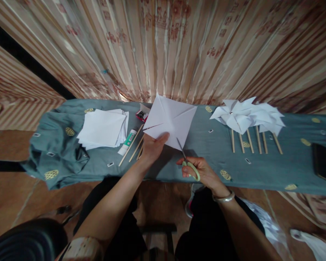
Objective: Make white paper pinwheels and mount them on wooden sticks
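Note:
A white paper square (176,112) with fold lines and slits running in from its corners is held up over the table. My left hand (154,146) pinches its lower left side, thumb on top. In my right hand (199,170) are scissors (192,170) with pale green handles, fingers through the loops. Their blades meet the paper's lower corner, where they seem to be cutting inward. Left of the paper lie thin wooden sticks (130,145), a glue stick (127,142) and a small red box (142,114) of dark bits.
A stack of white paper sheets (103,127) lies at the left. Several finished paper pinwheels (239,114) on wooden sticks rest at the right. A dark phone-like object (325,163) sits at the right end of the cloth-covered table (206,145). Pleated curtains (174,47) hang behind.

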`<state>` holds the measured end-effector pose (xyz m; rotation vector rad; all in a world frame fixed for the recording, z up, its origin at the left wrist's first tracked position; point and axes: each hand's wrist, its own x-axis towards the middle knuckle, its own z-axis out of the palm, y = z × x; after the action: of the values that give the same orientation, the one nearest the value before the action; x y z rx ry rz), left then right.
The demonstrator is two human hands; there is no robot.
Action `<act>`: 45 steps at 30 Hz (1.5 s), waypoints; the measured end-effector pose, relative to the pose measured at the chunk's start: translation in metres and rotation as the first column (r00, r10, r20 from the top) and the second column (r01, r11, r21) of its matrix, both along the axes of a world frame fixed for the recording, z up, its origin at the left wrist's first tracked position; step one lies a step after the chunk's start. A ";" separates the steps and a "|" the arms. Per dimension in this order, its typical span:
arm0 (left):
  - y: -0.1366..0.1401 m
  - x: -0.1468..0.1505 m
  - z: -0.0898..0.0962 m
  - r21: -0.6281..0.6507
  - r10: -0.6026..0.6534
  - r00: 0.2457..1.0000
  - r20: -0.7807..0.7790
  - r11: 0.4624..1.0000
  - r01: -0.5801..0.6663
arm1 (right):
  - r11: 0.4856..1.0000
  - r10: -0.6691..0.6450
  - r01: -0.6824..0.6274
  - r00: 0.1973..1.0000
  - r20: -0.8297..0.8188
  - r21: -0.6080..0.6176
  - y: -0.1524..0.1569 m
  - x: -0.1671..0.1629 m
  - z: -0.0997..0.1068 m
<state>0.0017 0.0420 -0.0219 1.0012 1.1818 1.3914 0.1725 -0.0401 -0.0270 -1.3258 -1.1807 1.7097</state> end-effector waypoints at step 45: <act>-0.010 0.005 -0.002 0.023 -0.094 0.995 -0.038 0.995 0.095 | 1.000 -0.005 0.005 0.999 0.035 -0.009 0.002 -0.003 -0.004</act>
<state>0.0072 0.0316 -0.0237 1.0910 1.1322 1.3207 0.1693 -0.0382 -0.0307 -1.3683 -1.1901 1.6967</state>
